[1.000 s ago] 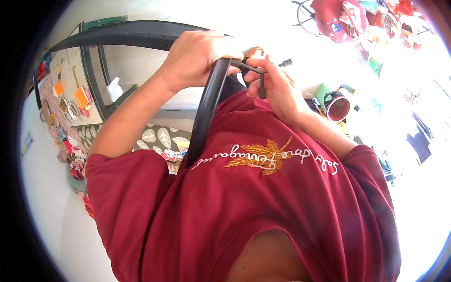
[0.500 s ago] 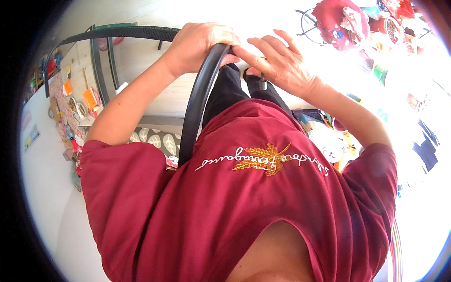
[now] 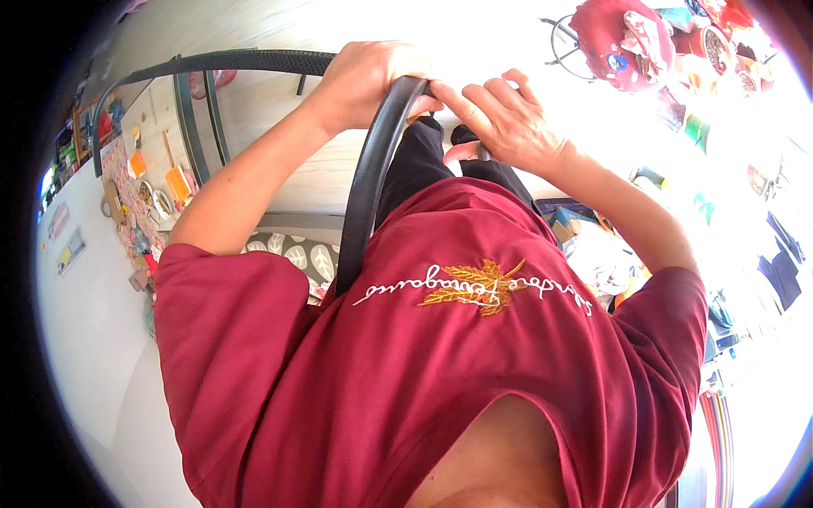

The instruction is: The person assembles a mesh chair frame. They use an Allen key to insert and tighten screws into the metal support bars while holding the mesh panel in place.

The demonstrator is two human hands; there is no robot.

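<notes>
A black bicycle tire (image 3: pixel 373 186) curves from my left side up over my lap and away to the far left, where its tread shows. My left hand (image 3: pixel 373 80) is closed around its top bend. Close beside it, my right hand (image 3: pixel 508 118) reaches its index finger to the tire at the left hand's fingertips. The right hand's other fingers are curled around a small tool with a grey metal end (image 3: pixel 483 151); most of this tool is hidden by the palm.
A dark red bundle (image 3: pixel 622 46) and flower pots (image 3: pixel 710 48) stand at the far right. On the left are a metal frame (image 3: pixel 188 123), orange packets (image 3: pixel 179 184) and small bowls (image 3: pixel 161 201). A leaf-patterned cushion (image 3: pixel 296 254) lies behind the tire.
Both hands and the tire have shifted slightly right in the view. My right hand has turned a little, and less of the tool's grey end shows below it. The left hand keeps its hold.
</notes>
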